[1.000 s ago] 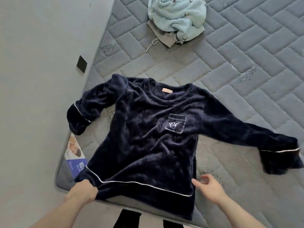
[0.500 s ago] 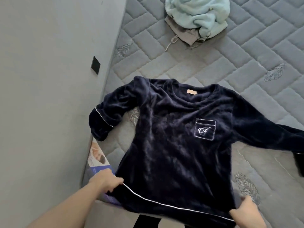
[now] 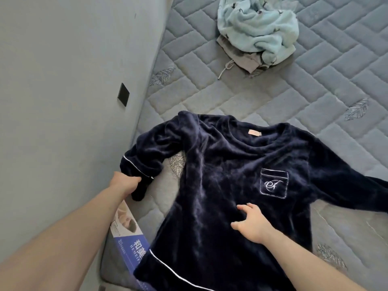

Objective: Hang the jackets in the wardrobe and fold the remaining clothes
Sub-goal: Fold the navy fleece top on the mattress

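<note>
A navy velvet pyjama top [image 3: 220,185] with white piping and an embroidered chest pocket lies face up, spread on the grey quilted mattress [image 3: 273,97]. My left hand [image 3: 126,183] is shut on the cuff of its left sleeve, close to the wall. My right hand [image 3: 251,224] rests flat on the middle of the top with fingers spread, holding nothing. The top's other sleeve runs off the right edge of the view. A crumpled light-blue fleece garment [image 3: 256,28] lies at the far end of the mattress on top of a grey garment with a drawstring [image 3: 237,57].
A grey wall [image 3: 63,101] with a black socket plate [image 3: 123,94] runs along the left side of the mattress. A blue-and-white mattress label [image 3: 130,238] hangs at the near left corner, partly under the top's hem.
Both hands have let go of the top's hem. My left hand moved up and took hold of the left sleeve cuff; my right hand came to rest on the top's middle. The view shifted closer.
</note>
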Motion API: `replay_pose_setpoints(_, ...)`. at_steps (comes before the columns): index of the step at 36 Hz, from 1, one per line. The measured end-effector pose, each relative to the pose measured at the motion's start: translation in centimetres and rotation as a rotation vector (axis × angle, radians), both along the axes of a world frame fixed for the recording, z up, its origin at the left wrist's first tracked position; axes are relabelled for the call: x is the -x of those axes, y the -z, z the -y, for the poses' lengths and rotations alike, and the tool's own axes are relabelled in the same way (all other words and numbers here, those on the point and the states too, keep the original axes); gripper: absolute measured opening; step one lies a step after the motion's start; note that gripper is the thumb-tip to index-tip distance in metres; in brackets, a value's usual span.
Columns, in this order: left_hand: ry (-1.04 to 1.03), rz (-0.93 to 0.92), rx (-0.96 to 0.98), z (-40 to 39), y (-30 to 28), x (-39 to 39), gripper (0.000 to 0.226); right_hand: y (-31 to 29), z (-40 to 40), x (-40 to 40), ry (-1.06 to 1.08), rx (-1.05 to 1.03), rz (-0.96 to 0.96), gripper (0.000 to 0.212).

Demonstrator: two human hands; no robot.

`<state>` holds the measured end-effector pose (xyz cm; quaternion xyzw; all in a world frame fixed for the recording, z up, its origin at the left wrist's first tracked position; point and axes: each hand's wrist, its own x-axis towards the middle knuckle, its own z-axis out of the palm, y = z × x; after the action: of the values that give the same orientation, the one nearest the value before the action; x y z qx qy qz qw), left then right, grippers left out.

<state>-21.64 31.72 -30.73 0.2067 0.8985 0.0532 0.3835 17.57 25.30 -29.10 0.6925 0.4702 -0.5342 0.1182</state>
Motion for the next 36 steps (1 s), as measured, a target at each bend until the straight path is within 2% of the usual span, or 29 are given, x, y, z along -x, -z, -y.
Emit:
replay_pose_setpoints(2, -0.030, 0.026, -0.057, -0.2, -0.2, -0.4, 0.042, 0.3, 1.1, -0.4, -0.036, 0.031, -0.006, 0.079)
replay_pose_setpoints(5, -0.168, 0.081, -0.288, -1.5, -2.2, -1.4, 0.012, 0.4, 2.5, -1.4, -0.041, 0.016, -0.029, 0.079)
replay_pose_setpoints(9, -0.157, 0.132, -0.548, -3.9, -6.1, -3.6, 0.006, 0.2, 3.5, -3.5, 0.051, -0.085, -0.058, 0.059)
replay_pose_setpoints(12, -0.144, 0.257, -0.713, -5.2, -9.2, -6.8, 0.009, -0.2, 3.9, -5.7, 0.139, -0.164, -0.012, 0.043)
replay_pose_setpoints(17, -0.058, 0.499, -0.868, -6.1, -12.7, -14.2, 0.010, -1.0, 4.5, -9.8, 0.265, -0.255, 0.053, 0.038)
replay_pose_setpoints(20, 0.075, 0.535, -0.895, -5.9, -13.8, -19.0, 0.009, -1.6, 5.0, -12.6, 0.310, -0.278, 0.048, 0.038)
replay_pose_setpoints(24, 0.289, 0.457, -0.925, -5.3, -14.7, -25.4, 0.006, -2.6, 6.0, -16.6, 0.389, -0.317, 0.031, 0.034)
replay_pose_setpoints(28, 0.580, 0.407, -0.948, -3.8, -15.6, -31.3, 0.032, -3.3, 6.8, -20.5, 0.495, -0.324, 0.029, 0.032)
replay_pose_setpoints(32, 0.776, 0.463, -0.781, -0.8, -13.4, -38.2, 0.024, -3.5, 7.5, -25.0, 0.588, -0.319, 0.032, 0.036)
replay_pose_setpoints(36, 1.146, 0.360, -0.432, 2.0, -8.8, -42.3, 0.026, -3.2, 7.6, -29.4, 0.650, -0.327, 0.066, 0.049)
